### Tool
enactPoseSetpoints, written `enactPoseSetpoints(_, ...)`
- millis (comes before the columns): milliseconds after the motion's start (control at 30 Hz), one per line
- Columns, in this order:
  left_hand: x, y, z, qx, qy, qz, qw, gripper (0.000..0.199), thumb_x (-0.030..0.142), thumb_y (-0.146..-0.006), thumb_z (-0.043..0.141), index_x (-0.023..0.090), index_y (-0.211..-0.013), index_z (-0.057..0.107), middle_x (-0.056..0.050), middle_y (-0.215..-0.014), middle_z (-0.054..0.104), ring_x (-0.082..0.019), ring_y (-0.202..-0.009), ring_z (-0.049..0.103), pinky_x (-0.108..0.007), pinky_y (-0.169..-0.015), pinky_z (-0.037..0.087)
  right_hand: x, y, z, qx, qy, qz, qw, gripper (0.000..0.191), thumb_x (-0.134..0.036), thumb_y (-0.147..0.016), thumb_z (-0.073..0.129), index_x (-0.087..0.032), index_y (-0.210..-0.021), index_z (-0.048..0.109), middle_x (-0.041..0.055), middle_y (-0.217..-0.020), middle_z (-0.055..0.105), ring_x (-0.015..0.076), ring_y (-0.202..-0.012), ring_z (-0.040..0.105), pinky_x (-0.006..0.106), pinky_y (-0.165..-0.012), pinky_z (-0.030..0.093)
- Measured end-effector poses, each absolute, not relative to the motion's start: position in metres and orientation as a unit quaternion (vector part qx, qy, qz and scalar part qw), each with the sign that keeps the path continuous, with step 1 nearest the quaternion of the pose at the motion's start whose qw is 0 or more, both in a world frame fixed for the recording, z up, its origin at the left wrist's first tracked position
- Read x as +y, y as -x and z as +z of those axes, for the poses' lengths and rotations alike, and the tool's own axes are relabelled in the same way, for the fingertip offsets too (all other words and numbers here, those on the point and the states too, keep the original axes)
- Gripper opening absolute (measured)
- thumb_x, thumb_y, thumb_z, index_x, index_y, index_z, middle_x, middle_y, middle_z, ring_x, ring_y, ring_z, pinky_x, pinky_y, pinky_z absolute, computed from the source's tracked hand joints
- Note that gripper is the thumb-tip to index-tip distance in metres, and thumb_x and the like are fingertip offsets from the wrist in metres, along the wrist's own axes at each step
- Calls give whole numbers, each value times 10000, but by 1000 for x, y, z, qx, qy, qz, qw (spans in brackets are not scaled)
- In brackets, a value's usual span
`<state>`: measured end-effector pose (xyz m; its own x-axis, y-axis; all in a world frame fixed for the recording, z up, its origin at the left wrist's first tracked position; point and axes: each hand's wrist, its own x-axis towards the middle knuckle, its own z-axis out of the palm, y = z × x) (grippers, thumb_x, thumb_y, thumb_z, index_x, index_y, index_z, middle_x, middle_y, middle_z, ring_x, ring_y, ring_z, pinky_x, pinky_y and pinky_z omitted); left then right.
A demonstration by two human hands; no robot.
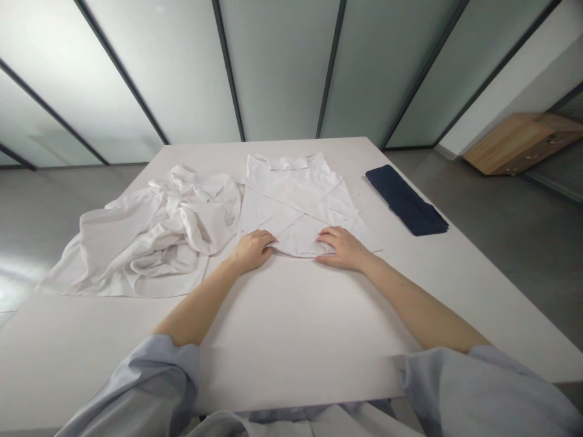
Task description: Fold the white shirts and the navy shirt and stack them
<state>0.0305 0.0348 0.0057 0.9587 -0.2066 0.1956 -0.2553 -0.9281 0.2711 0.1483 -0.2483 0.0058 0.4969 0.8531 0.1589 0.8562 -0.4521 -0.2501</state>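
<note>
Both left hand [252,250] and right hand [342,247] curl loosely at the near edge of the white garment [296,203] on the desk [300,340] (fingers [333,239] pinching or merely pressing, I cannot tell), probably light, limp cloth best held by that edge's ends.

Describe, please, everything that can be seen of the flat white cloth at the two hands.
The flat white cloth looks thin and woven, with a collar-like band at its far end and slanting creases or seams across it. It lies spread, lightly wrinkled, on the pale table, widening toward the near edge. The fingers of the left hand and right hand touch it along this edge. The crumpled white cloth lies close on its left; whether they meet is unclear.
</note>
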Motion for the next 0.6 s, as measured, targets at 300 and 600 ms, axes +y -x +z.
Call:
enactPoseSetpoints(300,33,-39,0,-51,-983,101,143,251,271,-897,459,174,-911,690,-91,-901,726,-216,-825,670,-317,-758,498,-239,-144,-5,-534,826,-84,160,421,-543,-814,664,-167,-994,721,138,-1096,672,283,-1020,604,396,-886,448)
enactPoseSetpoints(600,41,-34,1,-92,-977,85,172,308,148,-787,490,180,-1025,684,-84,-1065,699,-218,-1003,640,-339,-915,494,-254,-163,-7,-501,854,-80,116,338,-112,-769,559,-166,-1057,727,101,-1136,694,257,-1053,617,391,-934,463)
